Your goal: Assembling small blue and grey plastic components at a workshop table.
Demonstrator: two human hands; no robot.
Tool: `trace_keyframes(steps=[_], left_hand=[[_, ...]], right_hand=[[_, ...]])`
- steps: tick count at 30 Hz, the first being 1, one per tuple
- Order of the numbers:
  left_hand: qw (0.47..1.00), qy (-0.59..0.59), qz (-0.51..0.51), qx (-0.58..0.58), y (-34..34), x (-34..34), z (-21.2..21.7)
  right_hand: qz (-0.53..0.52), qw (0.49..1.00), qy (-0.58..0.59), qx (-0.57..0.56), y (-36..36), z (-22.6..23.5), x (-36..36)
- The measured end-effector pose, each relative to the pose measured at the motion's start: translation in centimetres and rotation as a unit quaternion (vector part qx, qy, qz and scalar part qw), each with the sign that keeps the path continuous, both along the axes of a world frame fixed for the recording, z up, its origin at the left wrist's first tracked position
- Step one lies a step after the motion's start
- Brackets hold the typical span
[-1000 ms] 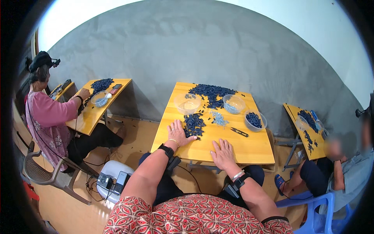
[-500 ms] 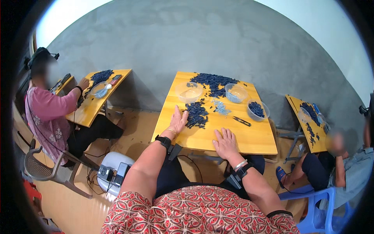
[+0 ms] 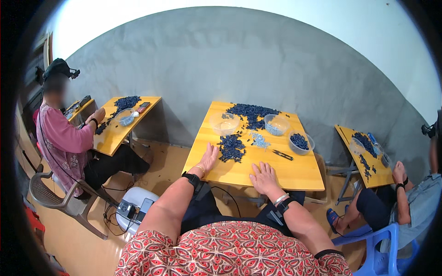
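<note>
My left hand rests at the left front of the yellow table, edge-on with fingers stretched out, holding nothing. Just beyond it lies a small pile of dark blue pieces. My right hand lies flat near the front edge, fingers spread. Past it are thread snips and a scatter of light blue bits. A bowl of dark blue pieces stands at the right. Farther back sit a nearly bare clear bowl, a clear bowl with light blue bits and a large dark blue heap.
On the left a person in pink works at another yellow table. To the right, a person in a grey-blue shirt sits on a blue chair by a third table. A white stool bearing devices and cables stands at my left.
The view has tilted up, so the tables appear lower. My left hand has drawn back slightly from the small pile. The person at right now holds both hands together near the table.
</note>
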State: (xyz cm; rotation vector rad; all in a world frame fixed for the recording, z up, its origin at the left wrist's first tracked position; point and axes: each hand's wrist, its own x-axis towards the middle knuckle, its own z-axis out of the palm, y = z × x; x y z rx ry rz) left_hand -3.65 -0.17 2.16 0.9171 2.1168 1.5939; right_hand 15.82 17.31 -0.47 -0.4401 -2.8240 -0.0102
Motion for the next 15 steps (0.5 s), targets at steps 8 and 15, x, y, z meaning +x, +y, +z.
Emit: trace_keyframes(steps=[8,15], left_hand=[[0.999,0.004,0.003,-0.037,-0.5,-0.9,-0.9],[0.999,0.009,-0.032,-0.029,-0.5,0.0,-0.1]], right_hand=[[0.002,0.999,-0.034,-0.038,-0.1,0.9,0.0],[-0.013,0.998,-0.055,-0.031,0.1,1.2,0.3]])
